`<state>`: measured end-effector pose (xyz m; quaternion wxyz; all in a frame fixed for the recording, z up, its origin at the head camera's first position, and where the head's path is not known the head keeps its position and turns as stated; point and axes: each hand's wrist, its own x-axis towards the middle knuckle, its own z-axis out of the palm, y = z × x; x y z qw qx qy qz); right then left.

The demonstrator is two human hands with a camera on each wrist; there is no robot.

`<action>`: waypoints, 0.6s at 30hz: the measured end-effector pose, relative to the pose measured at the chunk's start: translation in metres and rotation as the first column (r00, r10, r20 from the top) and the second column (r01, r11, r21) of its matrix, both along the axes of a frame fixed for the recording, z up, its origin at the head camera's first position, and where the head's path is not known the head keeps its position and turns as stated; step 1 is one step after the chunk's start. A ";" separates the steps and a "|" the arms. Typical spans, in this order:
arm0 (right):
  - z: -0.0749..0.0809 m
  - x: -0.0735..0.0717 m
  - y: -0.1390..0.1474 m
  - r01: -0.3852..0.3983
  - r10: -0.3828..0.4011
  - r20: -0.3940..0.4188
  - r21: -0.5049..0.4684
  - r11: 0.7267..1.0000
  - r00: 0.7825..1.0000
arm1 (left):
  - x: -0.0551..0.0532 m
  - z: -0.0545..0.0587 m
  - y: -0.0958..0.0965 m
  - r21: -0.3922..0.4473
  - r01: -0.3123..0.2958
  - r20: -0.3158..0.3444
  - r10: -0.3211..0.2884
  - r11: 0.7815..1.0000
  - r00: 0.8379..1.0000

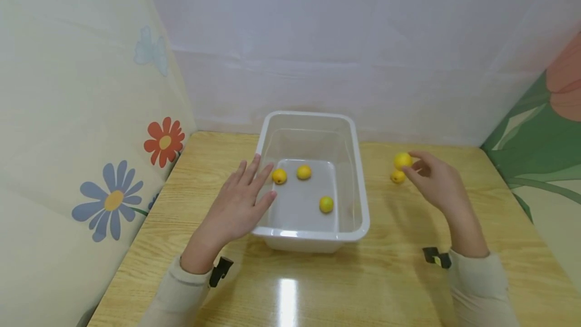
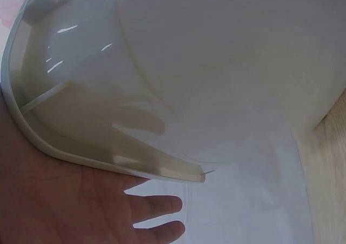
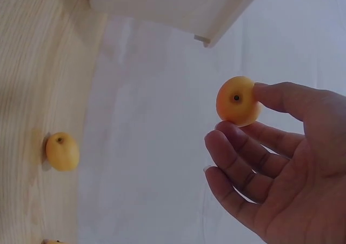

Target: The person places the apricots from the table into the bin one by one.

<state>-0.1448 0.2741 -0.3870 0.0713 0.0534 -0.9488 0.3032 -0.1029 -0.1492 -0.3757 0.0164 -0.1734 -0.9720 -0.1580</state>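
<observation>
My right hand (image 1: pixel 438 180) pinches a small yellow citrus fruit (image 3: pixel 237 100) between thumb and fingertips, holding it above the table to the right of the bin. Just under it in the head view, another citrus fruit (image 1: pixel 398 177) lies on the wood. My left hand (image 1: pixel 240 201) rests at the left rim of a white plastic bin (image 1: pixel 308 236), palm down with fingers straight and spread. Inside the bin are three citrus fruits: one near the left wall (image 1: pixel 279 176), one further back (image 1: pixel 304 172) and a greener one (image 1: pixel 326 204) toward the front right.
The bin stands on a wooden table (image 1: pixel 386 281) whose back edge meets a white cloth backdrop (image 1: pixel 295 39). At the left is a panel (image 1: pixel 59 130) printed with flowers. Along the bottom edge of the right wrist view, part of another citrus fruit (image 3: pixel 53 242) shows.
</observation>
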 end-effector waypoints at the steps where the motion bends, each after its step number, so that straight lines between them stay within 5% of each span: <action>1: 0.001 0.000 -0.001 -0.001 0.001 -0.002 0.000 1.000 1.000 | 0.000 0.000 0.000 0.000 -0.001 0.001 0.001 1.000 1.000; 18: 0.017 -0.002 -0.022 -0.034 0.033 -0.039 -0.022 0.999 0.999 | -0.001 -0.001 0.000 -0.002 0.004 -0.004 -0.004 1.000 1.000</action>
